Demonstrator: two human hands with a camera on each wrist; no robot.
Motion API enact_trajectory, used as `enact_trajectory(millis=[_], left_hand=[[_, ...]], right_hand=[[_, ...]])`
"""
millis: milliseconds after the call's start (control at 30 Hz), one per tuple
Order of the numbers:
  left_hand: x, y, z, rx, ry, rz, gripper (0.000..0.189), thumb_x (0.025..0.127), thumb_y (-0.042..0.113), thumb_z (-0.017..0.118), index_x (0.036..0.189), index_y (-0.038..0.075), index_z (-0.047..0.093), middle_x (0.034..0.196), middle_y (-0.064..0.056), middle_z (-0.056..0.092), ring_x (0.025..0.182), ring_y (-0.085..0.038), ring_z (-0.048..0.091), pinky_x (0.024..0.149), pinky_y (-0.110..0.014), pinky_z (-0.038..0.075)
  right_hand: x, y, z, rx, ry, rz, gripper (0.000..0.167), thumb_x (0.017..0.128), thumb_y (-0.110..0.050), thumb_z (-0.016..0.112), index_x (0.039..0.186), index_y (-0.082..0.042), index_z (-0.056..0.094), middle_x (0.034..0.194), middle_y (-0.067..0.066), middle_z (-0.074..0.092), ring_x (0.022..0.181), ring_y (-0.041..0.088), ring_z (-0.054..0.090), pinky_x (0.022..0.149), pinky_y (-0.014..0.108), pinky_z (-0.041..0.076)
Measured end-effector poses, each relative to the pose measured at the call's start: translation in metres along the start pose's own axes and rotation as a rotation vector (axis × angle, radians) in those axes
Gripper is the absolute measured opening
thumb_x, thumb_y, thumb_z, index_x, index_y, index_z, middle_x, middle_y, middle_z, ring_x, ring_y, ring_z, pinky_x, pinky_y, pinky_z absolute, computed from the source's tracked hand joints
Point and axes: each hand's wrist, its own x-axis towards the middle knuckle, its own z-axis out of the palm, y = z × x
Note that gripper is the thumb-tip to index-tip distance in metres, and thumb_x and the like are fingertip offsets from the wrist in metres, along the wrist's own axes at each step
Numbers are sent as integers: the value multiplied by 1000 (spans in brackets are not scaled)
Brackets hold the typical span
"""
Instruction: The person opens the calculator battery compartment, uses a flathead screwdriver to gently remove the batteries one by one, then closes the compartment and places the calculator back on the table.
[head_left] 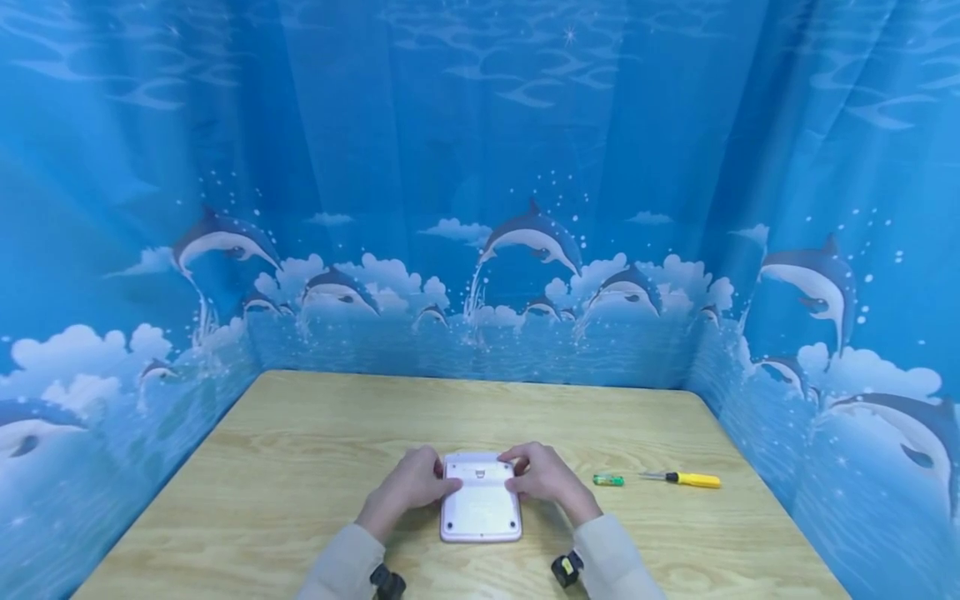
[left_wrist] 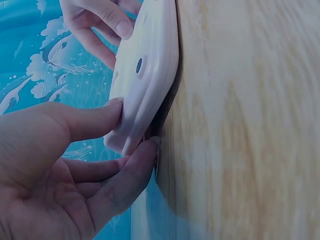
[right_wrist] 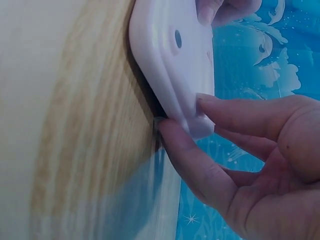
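A pale pinkish-white calculator (head_left: 482, 510) lies face down on the wooden table, its back showing dark round feet and a small latch (head_left: 480, 474) near the far end. My left hand (head_left: 414, 479) pinches its left edge, with the thumb on the back and a fingertip under the rim, as the left wrist view shows. On the opposite edge, my right hand (head_left: 549, 477) pinches the calculator (right_wrist: 170, 55) in the same way. The calculator's front face is hidden underneath.
To the right of my right hand lies a green battery (head_left: 608, 480). Beyond it is a screwdriver (head_left: 686, 479) with a yellow handle, its tip towards the battery. A blue curtain (head_left: 480, 167) printed with dolphins stands around the table (head_left: 337, 417).
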Motion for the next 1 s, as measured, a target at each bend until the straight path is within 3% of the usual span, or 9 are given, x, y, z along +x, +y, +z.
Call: enact_trajectory(millis=[133,367,733,1000], left_hand=[[0,0,-2,-5,-10,24,28,90,29,80,77,9,64,65,-3,62,57,-14,55,51,-23,45],[3,1,1,-6,-37,-6,25,94,29,75,83,8,65,68,-4,62,59,-15,54,52,-24,44],[2,4,2,-64,22,24,40,95,31,72,115,-3,60,83,-6,62,71,-16,59,61,-28,52],[4,3,1,-139,76,163,41,92,24,76,119,-3,60,83,-4,62,65,-13,58,53,-24,54]], right_hand=[[2,-1,-1,-14,10,2,43,84,1,78,126,-4,71,93,10,66,71,17,62,62,28,59],[0,-4,-2,-18,2,-6,44,84,1,77,128,-2,69,93,11,67,71,17,63,62,30,60],[-2,-4,0,-54,8,15,44,86,-3,77,129,-2,67,92,11,66,72,17,62,63,29,56],[0,-1,1,-29,29,0,47,84,-1,77,129,2,65,88,12,66,70,17,63,61,29,58]])
